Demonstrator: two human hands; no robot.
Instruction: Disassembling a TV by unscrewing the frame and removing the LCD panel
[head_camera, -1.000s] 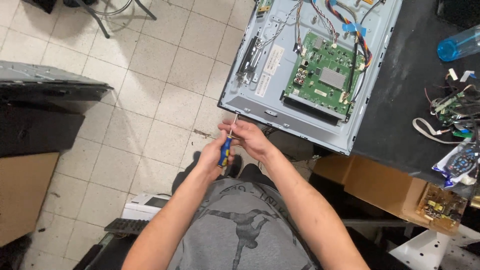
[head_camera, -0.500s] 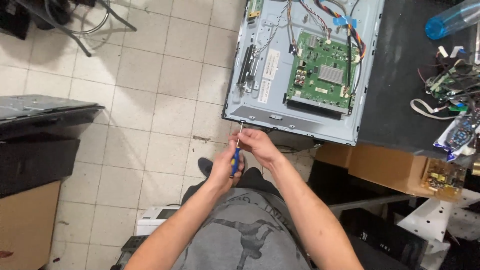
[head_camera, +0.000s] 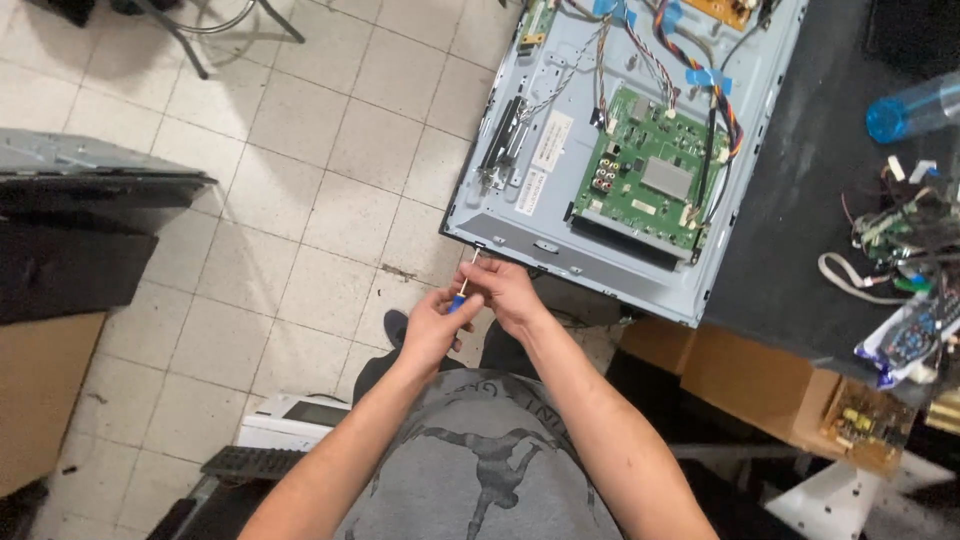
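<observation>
Both my hands hold a small screwdriver (head_camera: 462, 290) with a blue handle. My left hand (head_camera: 432, 325) wraps the handle from below. My right hand (head_camera: 503, 292) pinches it near the shaft. The thin shaft points up to the near left corner of a grey metal back panel of a flat screen (head_camera: 520, 235), which overhangs the table edge. A green circuit board (head_camera: 655, 175) with coloured wires sits in the middle of that panel.
A black table (head_camera: 800, 260) carries the panel, a blue plastic bottle (head_camera: 915, 105) and loose boards and cables (head_camera: 900, 240). Cardboard boxes (head_camera: 760, 385) stand under it. A dark flat screen (head_camera: 90, 200) lies at the left on tiled floor (head_camera: 300, 200). A white device (head_camera: 290, 420) is by my knee.
The view has shifted, so the panel sits higher and more to the right. My hands stay on the screwdriver at the panel's corner, with little change of grip.
</observation>
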